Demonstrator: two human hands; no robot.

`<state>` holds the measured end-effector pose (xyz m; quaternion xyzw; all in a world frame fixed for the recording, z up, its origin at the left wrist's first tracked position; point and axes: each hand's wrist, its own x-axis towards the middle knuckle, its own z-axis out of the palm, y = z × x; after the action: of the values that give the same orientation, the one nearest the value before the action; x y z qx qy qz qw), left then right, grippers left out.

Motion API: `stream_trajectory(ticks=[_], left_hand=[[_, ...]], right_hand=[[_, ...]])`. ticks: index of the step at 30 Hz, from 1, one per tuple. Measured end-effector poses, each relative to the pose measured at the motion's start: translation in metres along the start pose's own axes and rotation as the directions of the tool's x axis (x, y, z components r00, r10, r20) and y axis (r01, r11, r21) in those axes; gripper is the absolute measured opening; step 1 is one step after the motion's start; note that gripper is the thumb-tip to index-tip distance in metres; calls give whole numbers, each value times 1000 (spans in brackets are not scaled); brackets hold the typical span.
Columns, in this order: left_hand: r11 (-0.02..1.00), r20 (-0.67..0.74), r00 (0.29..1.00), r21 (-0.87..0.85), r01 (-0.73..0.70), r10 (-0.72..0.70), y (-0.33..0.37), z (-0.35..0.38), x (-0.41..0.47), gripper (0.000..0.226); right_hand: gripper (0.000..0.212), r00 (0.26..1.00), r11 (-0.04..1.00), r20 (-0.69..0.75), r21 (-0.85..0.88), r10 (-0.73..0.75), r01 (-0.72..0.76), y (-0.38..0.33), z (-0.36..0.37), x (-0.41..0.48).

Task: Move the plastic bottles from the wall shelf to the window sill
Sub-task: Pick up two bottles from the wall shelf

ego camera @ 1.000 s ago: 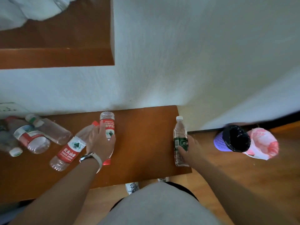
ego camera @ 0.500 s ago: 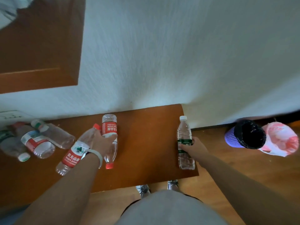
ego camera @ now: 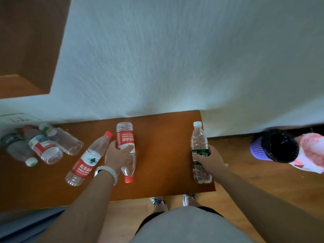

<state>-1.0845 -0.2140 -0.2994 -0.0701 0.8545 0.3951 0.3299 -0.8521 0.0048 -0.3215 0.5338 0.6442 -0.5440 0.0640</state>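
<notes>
My left hand (ego camera: 117,155) grips a red-labelled clear bottle (ego camera: 126,137) that lies on the brown wall shelf (ego camera: 163,155) with its red cap toward me. A second red-labelled bottle (ego camera: 87,160) lies slanted just left of that hand. My right hand (ego camera: 209,159) is closed around a green-labelled bottle (ego camera: 199,142) with a white cap, near the shelf's right end. Three more bottles (ego camera: 43,146) lie in a cluster at the far left of the shelf.
A white textured wall (ego camera: 175,58) rises behind the shelf. A brown wooden recess (ego camera: 26,50) is at the upper left. On the wooden floor at right stand a purple bin with a black liner (ego camera: 275,146) and a pink-and-white bag (ego camera: 310,151). My shoes (ego camera: 173,200) show below the shelf edge.
The view has swung to the right and up. Both hands have closed more firmly around their bottles; the bottles themselves have barely shifted on the shelf.
</notes>
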Motion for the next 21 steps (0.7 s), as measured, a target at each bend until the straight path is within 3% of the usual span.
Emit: stream_trajectory(ticks=[4, 14, 21], left_hand=[[996, -3, 999, -78, -50, 50, 2, 9, -19, 51], [950, -45, 980, -243, -198, 193, 35, 8, -65, 55], [934, -149, 983, -324, -150, 106, 40, 5, -106, 50]], right_hand=[[32, 996, 996, 52, 51, -75, 72, -13, -8, -9], [42, 913, 935, 230, 189, -338, 299, -59, -30, -37], [48, 816, 893, 380, 294, -435, 339, -88, -26, -35]])
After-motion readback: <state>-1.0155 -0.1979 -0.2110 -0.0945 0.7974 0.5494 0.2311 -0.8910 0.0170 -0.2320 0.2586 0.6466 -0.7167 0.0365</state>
